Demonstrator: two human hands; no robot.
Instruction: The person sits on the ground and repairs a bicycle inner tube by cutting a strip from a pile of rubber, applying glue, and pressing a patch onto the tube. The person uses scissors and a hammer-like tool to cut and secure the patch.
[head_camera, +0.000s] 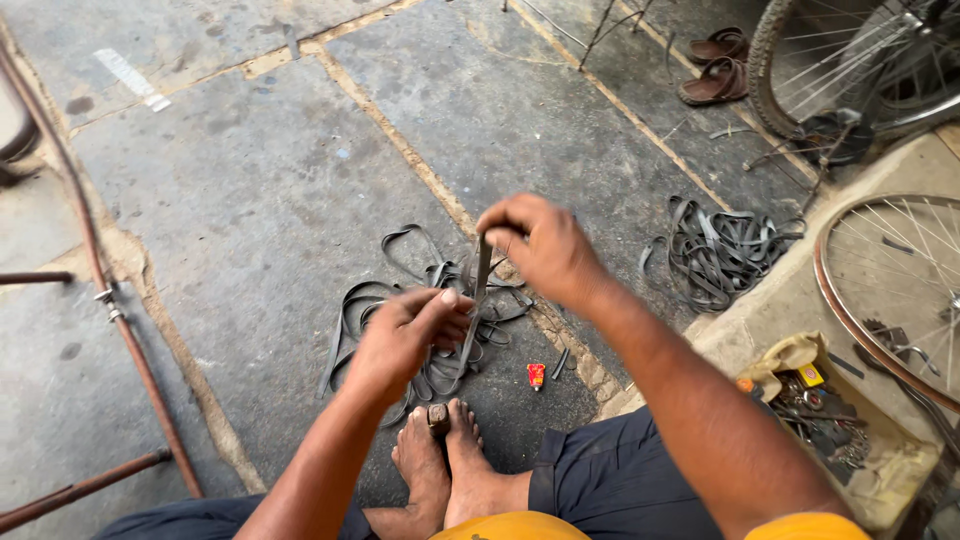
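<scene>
1. left hand (405, 330) low at centre, thumb pressed against the curled fingers, pinched shut on the lower part of a black rubber strip (480, 280).
2. right hand (540, 245) just above and to the right, fingers folded together, clamped on the top end of the same strip.
3. strip held taut and nearly upright between the two hands, lower end running down into a tangled pile of cut inner tube (400, 320) lying on the stone floor (250, 190).
4. bare feet (440, 455) pressed together just below the pile, a small dark block (438, 418) gripped between the big toes.
5. small red tube (536, 375) lying on the floor just right of the pile, near the feet.
6. second heap of black rubber strips (720, 250) further right, well apart from the hands, against a raised concrete ledge (790, 300).
7. on the ledge: a bare wheel rim with spokes (890, 290) and a cloth with small tools and bits (830, 410).
8. at top right: a bicycle wheel with tyre (850, 60) and a pair of brown sandals (715, 65) on the floor.
9. rusty metal pipe (100, 290) running along the left edge.
</scene>
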